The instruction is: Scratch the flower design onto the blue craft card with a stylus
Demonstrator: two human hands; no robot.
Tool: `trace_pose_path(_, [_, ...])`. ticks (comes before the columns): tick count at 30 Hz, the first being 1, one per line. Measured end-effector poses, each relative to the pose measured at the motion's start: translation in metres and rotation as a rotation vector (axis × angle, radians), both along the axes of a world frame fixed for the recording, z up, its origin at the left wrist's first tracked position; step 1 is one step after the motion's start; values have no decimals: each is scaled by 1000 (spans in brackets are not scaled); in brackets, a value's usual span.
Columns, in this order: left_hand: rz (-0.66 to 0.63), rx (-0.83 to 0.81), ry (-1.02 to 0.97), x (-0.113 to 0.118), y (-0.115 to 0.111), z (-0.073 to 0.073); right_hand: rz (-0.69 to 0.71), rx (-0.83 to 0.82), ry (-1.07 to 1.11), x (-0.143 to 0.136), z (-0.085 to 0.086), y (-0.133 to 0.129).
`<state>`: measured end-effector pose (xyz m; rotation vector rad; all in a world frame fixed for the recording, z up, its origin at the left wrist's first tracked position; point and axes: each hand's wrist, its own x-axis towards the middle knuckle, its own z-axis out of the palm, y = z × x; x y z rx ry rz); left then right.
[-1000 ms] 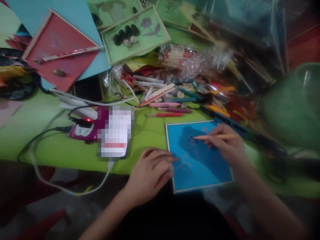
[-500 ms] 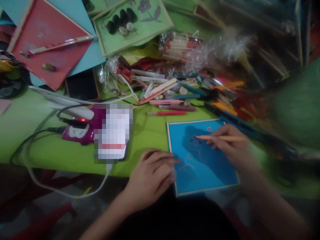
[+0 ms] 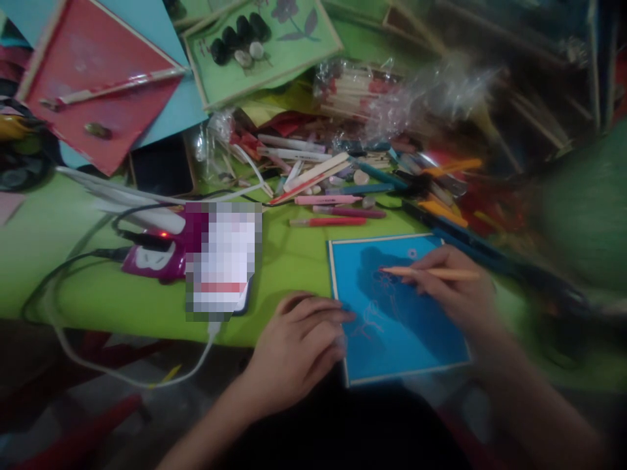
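My right hand [image 3: 453,287] grips an orange felt-tip pen [image 3: 435,272] with a dark reddish tip. That tip meets a blue panel [image 3: 416,346] edged with thin pale wooden strips. Faint reddish lines on the panel form a flower with a stem and leaves, and a small pink ring lies near its top. At the panel's left edge rests my left hand [image 3: 304,346], fingers stretched out over the border and holding nothing. The right hand hides part of the panel's right border, and its shadow darkens the drawing.
Several markers [image 3: 337,222] lie just behind the panel, before a heap of sticks, pens and clear plastic [image 3: 416,98]. Left of my hands are a phone [image 3: 225,261] on a cable and a purple power strip [image 3: 151,258]. Decorated red [image 3: 108,72] and green [image 3: 264,72] frames lie behind.
The pen tip has shifted very slightly left over the flower drawing, with my right hand still holding the pen. My left hand keeps its place on the panel's edge.
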<state>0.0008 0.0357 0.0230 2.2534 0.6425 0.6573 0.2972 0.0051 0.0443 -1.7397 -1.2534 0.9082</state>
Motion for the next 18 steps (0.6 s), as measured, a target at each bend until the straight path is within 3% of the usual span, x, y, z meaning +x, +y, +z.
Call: trace_pose_path(18, [4, 8, 8, 1, 1, 3, -15, 2, -56, -1, 4, -1])
